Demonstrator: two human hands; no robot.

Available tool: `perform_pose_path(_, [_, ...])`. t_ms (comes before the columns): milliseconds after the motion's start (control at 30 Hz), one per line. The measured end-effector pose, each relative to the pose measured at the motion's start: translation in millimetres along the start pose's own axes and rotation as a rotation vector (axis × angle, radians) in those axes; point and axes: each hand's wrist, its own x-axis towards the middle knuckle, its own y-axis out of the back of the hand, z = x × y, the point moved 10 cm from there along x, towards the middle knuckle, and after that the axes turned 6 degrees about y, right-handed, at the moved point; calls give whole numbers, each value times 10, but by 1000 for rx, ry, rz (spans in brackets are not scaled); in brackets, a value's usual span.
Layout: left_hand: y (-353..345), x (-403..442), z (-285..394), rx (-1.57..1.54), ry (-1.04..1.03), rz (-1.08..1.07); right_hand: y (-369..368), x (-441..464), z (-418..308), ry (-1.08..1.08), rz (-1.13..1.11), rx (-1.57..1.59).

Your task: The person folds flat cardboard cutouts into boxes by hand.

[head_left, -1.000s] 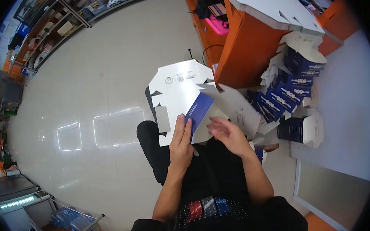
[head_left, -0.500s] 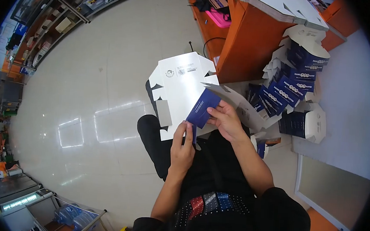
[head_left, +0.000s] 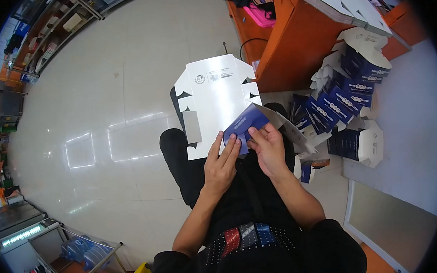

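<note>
A flat, die-cut cardboard box point(head_left: 214, 93), white with a small printed logo, lies across my lap. Its dark blue printed side panel point(head_left: 245, 122) is folded up at the near right corner. The straight fingers of my left hand point(head_left: 220, 168) lie slightly apart against the panel's lower flap, with the thumb hidden. My right hand point(head_left: 269, 149) pinches the panel's right edge, thumb on top and the other fingers partly behind. Another white cardboard part point(head_left: 280, 121) slants up behind my right hand; how it joins the box I cannot tell.
Folded blue-and-white boxes point(head_left: 340, 102) are piled at the right beside an orange cabinet point(head_left: 290, 45). White cardboard sheets point(head_left: 334, 7) are stacked on top of it. A shelf point(head_left: 80, 12) runs along the far left. Large blue water bottles point(head_left: 86, 253) stand at lower left.
My left fingers have moved from pinching the small lower flap to lying stretched over it. The blue panel has tilted, and my right hand has shifted slightly down its edge.
</note>
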Motion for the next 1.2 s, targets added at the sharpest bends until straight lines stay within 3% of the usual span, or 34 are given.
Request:
perform_pose_path(300, [-69, 19, 0, -64, 111, 40, -69, -320, 84, 73, 82, 107])
perform_pose_path(400, [-73, 65, 59, -69, 106, -3, 38, -330, 177, 2, 74, 136])
perform_pose_path(533, [22, 266, 90, -185, 145, -50, 141, -301, 221, -98, 42, 85])
perform_pose_path(633, [-112, 298, -160, -402, 317, -35, 64, -296, -22, -6, -16, -4])
perform_pose_path(700, [-136, 343, -205, -424, 345, -49, 181, -303, -342, 222, 82, -335])
perform_pose_path(800, [-121, 395, -193, -398, 319, -73, -89, -582, -1073, 886, 71, -1006])
perform_pose_path(900, [-154, 401, -141, -329, 274, -75, -239, -569, -1246, 864, 1, -1049])
perform_pose_path(1033, [-169, 422, -71, -235, 226, -88, -124, -470, -1182, 726, 33, -736])
perform_pose_path(1133, [-119, 437, -68, -208, 232, -79, -57, -427, -1034, 636, -116, -843])
perform_pose_path(1200, [-108, 443, -63, -194, 237, -82, -23, -430, -826, 524, -82, -881])
